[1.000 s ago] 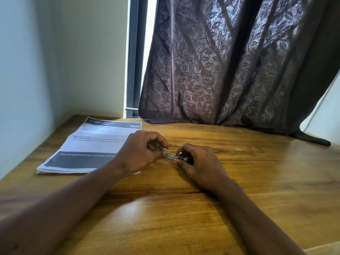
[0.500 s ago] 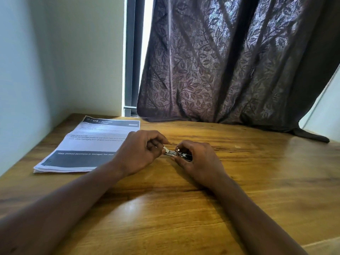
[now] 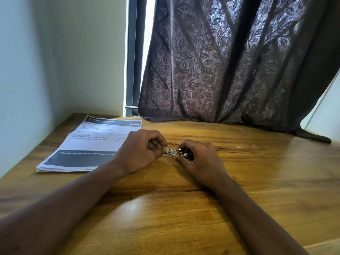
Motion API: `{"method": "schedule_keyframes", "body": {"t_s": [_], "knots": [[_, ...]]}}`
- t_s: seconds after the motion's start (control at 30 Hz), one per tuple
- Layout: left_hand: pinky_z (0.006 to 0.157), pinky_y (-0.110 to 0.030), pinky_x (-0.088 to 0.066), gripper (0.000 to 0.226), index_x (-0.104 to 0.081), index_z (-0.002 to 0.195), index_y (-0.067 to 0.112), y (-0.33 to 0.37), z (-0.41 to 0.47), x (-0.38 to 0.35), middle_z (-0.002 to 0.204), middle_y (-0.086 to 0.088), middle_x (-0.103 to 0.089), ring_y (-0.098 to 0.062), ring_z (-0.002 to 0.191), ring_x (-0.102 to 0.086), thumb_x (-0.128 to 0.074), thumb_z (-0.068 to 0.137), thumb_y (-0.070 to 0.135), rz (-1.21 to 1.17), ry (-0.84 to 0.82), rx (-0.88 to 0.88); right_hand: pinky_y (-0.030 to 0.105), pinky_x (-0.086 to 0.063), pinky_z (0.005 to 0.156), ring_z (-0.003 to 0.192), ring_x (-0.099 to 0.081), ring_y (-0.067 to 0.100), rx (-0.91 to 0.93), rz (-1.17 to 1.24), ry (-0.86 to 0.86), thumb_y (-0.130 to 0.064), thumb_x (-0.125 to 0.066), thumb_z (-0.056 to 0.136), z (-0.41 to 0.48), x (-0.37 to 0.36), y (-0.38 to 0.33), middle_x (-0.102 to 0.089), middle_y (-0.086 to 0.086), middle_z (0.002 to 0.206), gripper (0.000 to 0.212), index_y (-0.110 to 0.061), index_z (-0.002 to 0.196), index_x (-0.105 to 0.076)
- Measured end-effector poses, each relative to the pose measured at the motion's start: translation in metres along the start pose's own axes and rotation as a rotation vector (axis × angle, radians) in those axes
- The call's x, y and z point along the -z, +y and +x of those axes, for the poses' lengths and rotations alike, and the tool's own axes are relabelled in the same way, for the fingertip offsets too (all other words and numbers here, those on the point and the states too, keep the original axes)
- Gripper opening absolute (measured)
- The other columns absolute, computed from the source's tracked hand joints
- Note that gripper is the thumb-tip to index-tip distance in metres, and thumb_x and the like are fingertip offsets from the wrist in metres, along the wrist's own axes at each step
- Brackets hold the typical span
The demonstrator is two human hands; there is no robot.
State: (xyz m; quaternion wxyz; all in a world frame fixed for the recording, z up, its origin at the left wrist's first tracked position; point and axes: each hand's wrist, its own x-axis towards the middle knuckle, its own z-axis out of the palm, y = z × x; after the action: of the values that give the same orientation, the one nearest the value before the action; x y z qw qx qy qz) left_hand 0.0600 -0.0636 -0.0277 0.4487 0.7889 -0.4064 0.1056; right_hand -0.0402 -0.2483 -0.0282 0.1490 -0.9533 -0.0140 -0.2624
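A small metal stapler (image 3: 173,152) with a black base lies between both hands at the middle of the wooden table (image 3: 257,172). My left hand (image 3: 139,151) pinches its silver left end with curled fingers. My right hand (image 3: 200,159) curls round its right, black end. Most of the stapler's body is hidden under my fingers.
A stack of printed paper sheets (image 3: 92,144) lies on the table to the left, partly under my left hand. A dark leaf-patterned curtain (image 3: 230,70) hangs behind, its hem resting on the table's back edge. Walls close off the left side.
Both hands stay on the stapler in nearly the same place. The view has shifted slightly; my left fingers have moved a little on the silver end.
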Motion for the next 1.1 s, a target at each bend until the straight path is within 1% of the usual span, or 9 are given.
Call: {"method": "schedule_keyframes", "body": {"t_s": [0.23,0.3,0.33,0.4,0.5,0.67,0.87,0.97,1.1], "knots": [[0.065,-0.011,-0.049,0.015,-0.08,0.089,0.03,-0.003,0.0,0.0,0.072,0.018,-0.072,-0.002,0.073,-0.067,-0.086,0.08,0.02,0.01,0.015,-0.022,0.03,-0.056,0.083,0.088,-0.063,0.005,0.025,0.003,0.008,-0.037,-0.074,0.09,0.0,0.001,-0.001,-0.073,-0.009,0.1,0.025,-0.024,0.111,-0.07],[0.065,-0.017,-0.049,0.014,-0.079,0.086,0.033,-0.006,0.002,0.0,0.073,0.02,-0.071,-0.006,0.071,-0.064,-0.087,0.078,0.025,-0.019,0.027,-0.004,0.03,-0.056,0.083,0.088,-0.064,0.005,0.03,0.013,0.018,-0.036,-0.074,0.09,-0.001,0.001,-0.001,-0.073,-0.008,0.1,0.026,-0.023,0.111,-0.07],[0.069,-0.025,-0.052,0.014,-0.079,0.086,0.034,-0.008,0.003,0.0,0.077,0.018,-0.071,-0.009,0.073,-0.063,-0.088,0.077,0.027,-0.032,0.029,0.006,0.029,-0.055,0.084,0.089,-0.064,0.005,0.026,0.024,0.022,-0.036,-0.074,0.09,-0.001,0.001,-0.001,-0.073,-0.009,0.101,0.026,-0.023,0.112,-0.07],[0.076,-0.037,-0.055,0.015,-0.08,0.087,0.037,-0.012,0.005,0.001,0.089,0.016,-0.07,-0.012,0.081,-0.062,-0.088,0.076,0.031,-0.066,0.015,0.035,0.027,-0.055,0.084,0.091,-0.064,0.004,0.016,0.048,0.026,-0.036,-0.074,0.09,-0.001,0.002,-0.001,-0.073,-0.009,0.102,0.027,-0.023,0.114,-0.07],[0.087,-0.045,-0.055,0.017,-0.079,0.086,0.041,-0.014,0.004,0.001,0.098,0.015,-0.071,-0.01,0.092,-0.063,-0.089,0.075,0.031,-0.114,-0.019,0.045,0.029,-0.056,0.085,0.091,-0.064,0.004,0.025,0.044,0.021,-0.036,-0.075,0.089,-0.001,0.002,-0.001,-0.073,-0.01,0.103,0.027,-0.024,0.114,-0.07],[0.099,-0.044,-0.051,0.023,-0.08,0.091,0.038,-0.013,0.004,-0.001,0.108,0.015,-0.068,-0.008,0.109,-0.062,-0.09,0.073,0.027,-0.128,-0.008,0.047,0.034,-0.056,0.084,0.091,-0.065,0.005,0.043,0.058,0.037,-0.036,-0.075,0.089,-0.001,0.002,0.001,-0.073,-0.01,0.101,0.028,-0.024,0.113,-0.071],[0.088,-0.041,-0.06,0.022,-0.077,0.107,0.023,-0.006,0.002,0.0,0.101,0.006,-0.076,-0.015,0.097,-0.071,-0.081,0.086,0.025,-0.293,-0.095,0.151,0.036,-0.057,0.085,0.094,-0.066,0.007,0.078,0.044,0.069,-0.039,-0.075,0.089,-0.002,0.001,0.001,-0.074,-0.009,0.105,0.031,-0.025,0.116,-0.07],[0.07,-0.033,-0.061,0.017,-0.077,0.101,0.017,-0.001,0.001,-0.002,0.087,0.0,-0.077,-0.02,0.081,-0.074,-0.079,0.087,0.026,-0.337,-0.111,0.184,0.037,-0.056,0.082,0.093,-0.066,0.007,0.104,0.009,0.062,-0.042,-0.074,0.089,-0.002,0.0,0.002,-0.073,-0.01,0.103,0.029,-0.026,0.113,-0.07],[0.067,-0.027,-0.057,0.013,-0.079,0.093,0.016,-0.001,0.0,-0.001,0.082,-0.003,-0.077,-0.013,0.073,-0.068,-0.083,0.083,0.024,-0.33,-0.143,0.211,0.038,-0.055,0.086,0.099,-0.064,0.007,0.138,-0.018,0.039,-0.042,-0.073,0.089,-0.001,-0.002,0.003,-0.073,-0.011,0.109,0.029,-0.03,0.116,-0.071]]}}
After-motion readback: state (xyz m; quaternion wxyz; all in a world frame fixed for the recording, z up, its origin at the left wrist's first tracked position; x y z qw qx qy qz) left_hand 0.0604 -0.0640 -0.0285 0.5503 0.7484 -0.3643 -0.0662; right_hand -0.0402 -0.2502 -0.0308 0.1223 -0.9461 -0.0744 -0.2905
